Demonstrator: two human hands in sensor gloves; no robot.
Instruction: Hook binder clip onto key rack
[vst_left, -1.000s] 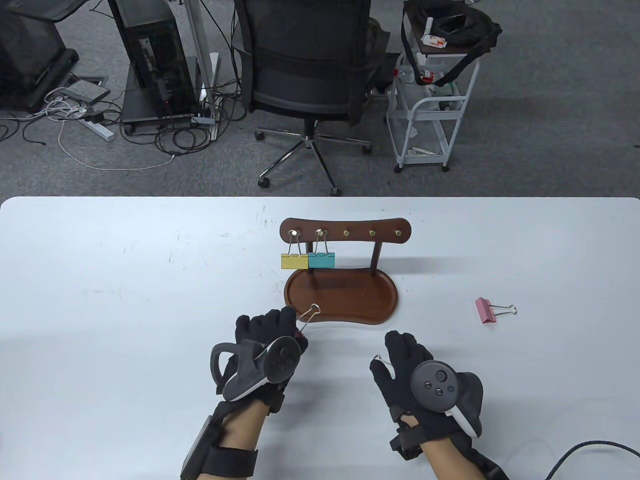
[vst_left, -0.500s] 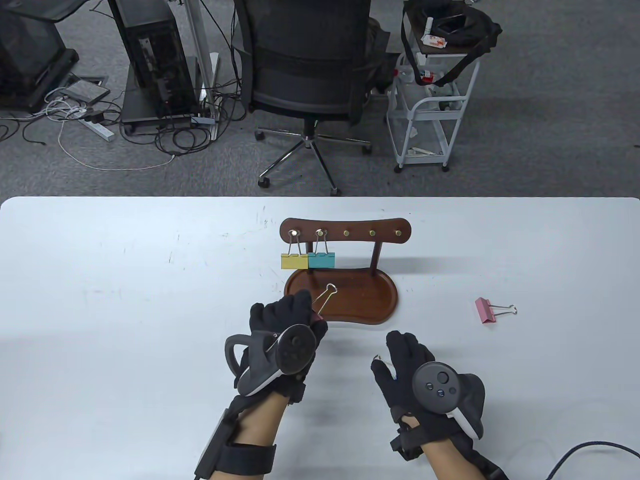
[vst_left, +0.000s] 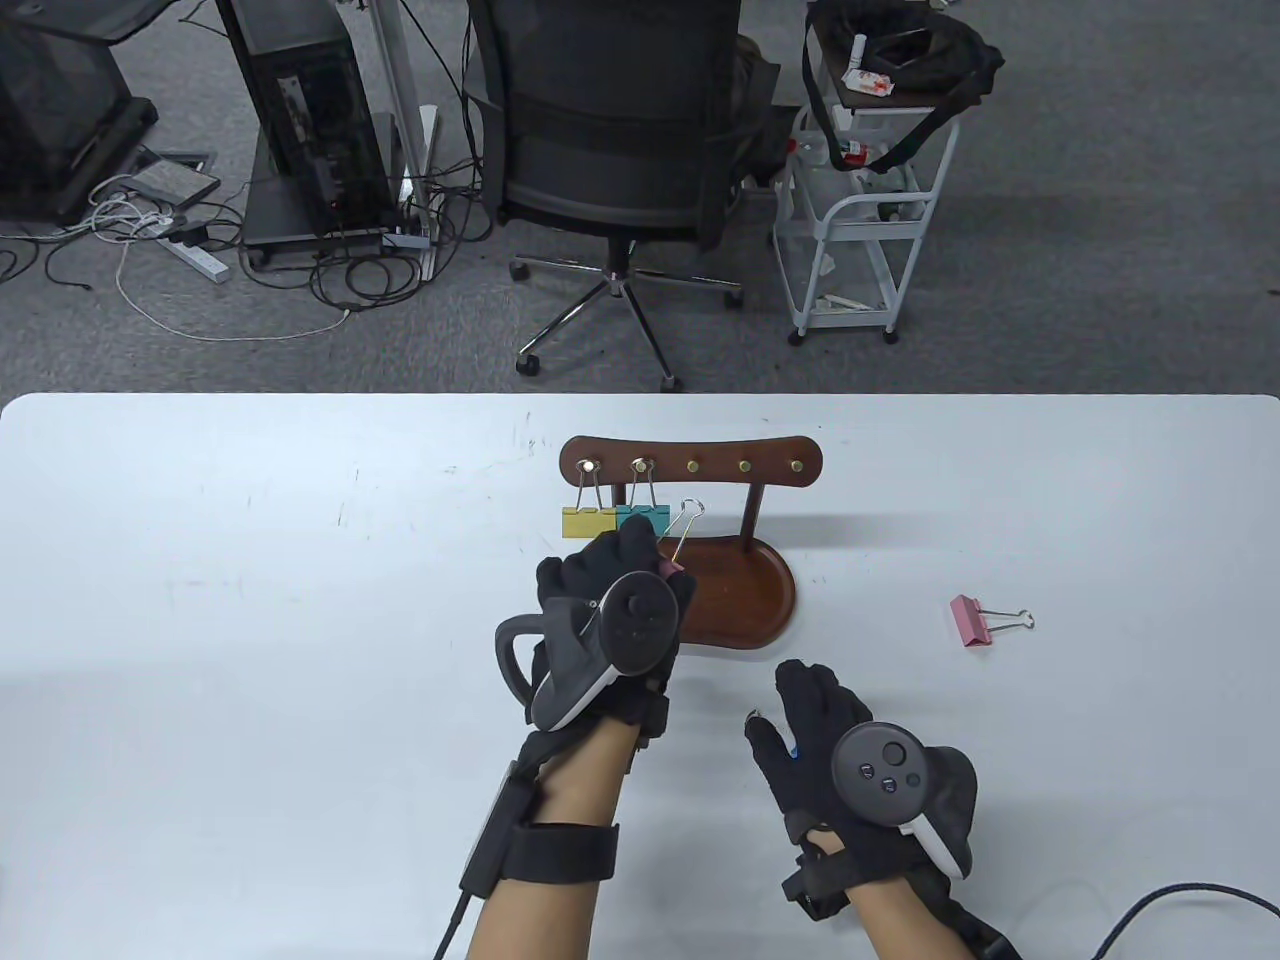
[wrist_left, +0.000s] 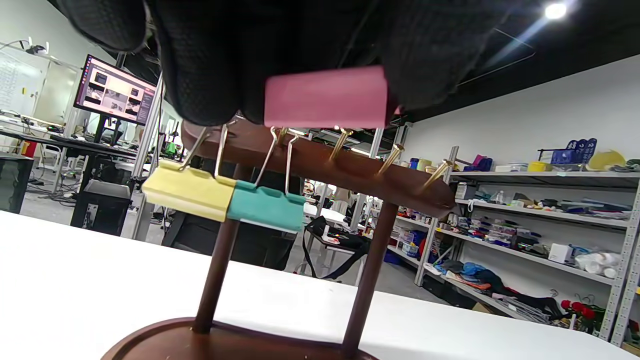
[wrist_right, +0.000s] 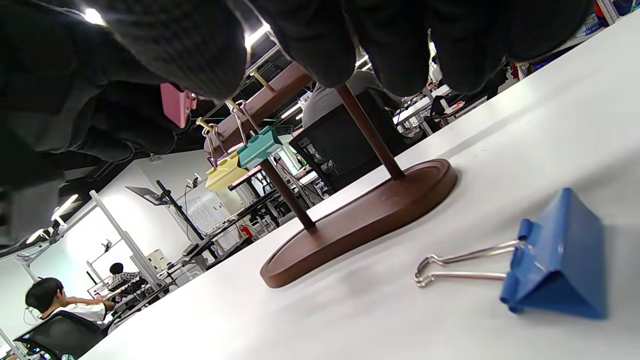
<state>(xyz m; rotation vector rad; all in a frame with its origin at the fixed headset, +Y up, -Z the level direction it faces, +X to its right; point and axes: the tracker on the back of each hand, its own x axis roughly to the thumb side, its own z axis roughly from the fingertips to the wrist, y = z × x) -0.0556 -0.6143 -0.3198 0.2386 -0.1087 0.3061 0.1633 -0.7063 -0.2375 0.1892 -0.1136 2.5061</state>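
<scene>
1. The left hand (vst_left: 610, 600) gripped a pink binder clip (wrist_left: 326, 97) by its body, over the key rack's base (vst_left: 745, 600), at 6 o'clock of the rack's bar.
2. The clip's wire handles (vst_left: 686, 522) pointed up toward 1 o'clock, their loop just below the third hook (vst_left: 692, 466) and not on it.
3. The key rack (vst_left: 692, 462) stood at the table's (vst_left: 250, 600) centre; a yellow clip (vst_left: 588, 522) and a teal clip (vst_left: 642, 519) hung touching side by side from the two leftmost hooks.
4. The right hand (vst_left: 820, 725) hovered low at 5 o'clock of the rack, fingers loosely curled and holding nothing.
5. A blue binder clip (wrist_right: 555, 260) lay on the table under that hand, handles toward the rack.
6. Another pink clip (vst_left: 985, 618) lay at 4 o'clock of the rack, well apart from both hands.
</scene>
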